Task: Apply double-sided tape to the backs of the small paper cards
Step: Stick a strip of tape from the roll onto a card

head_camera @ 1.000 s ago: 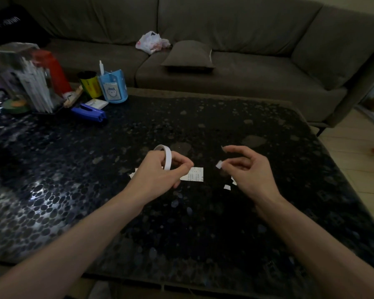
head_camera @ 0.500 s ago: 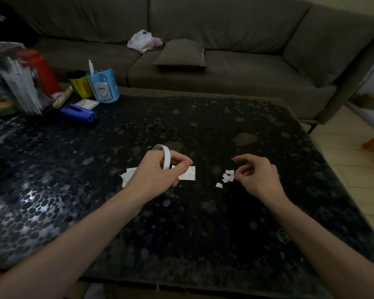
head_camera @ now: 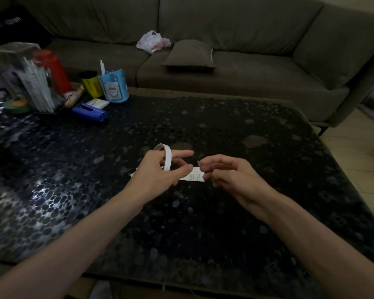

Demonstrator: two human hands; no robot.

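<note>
While I watch through the head camera, the person's left hand (head_camera: pixel 156 175) grips a thin white ring-shaped roll of double-sided tape (head_camera: pixel 167 157), which stands on edge above a black pebble-patterned glossy table (head_camera: pixel 235 223). The forefinger stretches out past the ring and the thumb curls beneath it. A white printed paper slip (head_camera: pixel 194 177) lies flat on the table, its left part hidden under that hand. Its right end is just beside the fingertips of the right hand (head_camera: pixel 233 176). The right hand's fingers are curled inward with a pale fleck at the forefinger tip, and through the blur I cannot tell whether they pinch anything. At the table's far left corner sit a blue plastic stapler (head_camera: pixel 90 112), a light-blue pen pot with a cartoon label (head_camera: pixel 114 88) and a yellow cylindrical tin (head_camera: pixel 91 84), close together. Beyond the table, a grey-brown fabric sofa (head_camera: pixel 257 67) carries a matching square cushion (head_camera: pixel 189 53) and a crumpled white plastic bag (head_camera: pixel 152 41).
</note>
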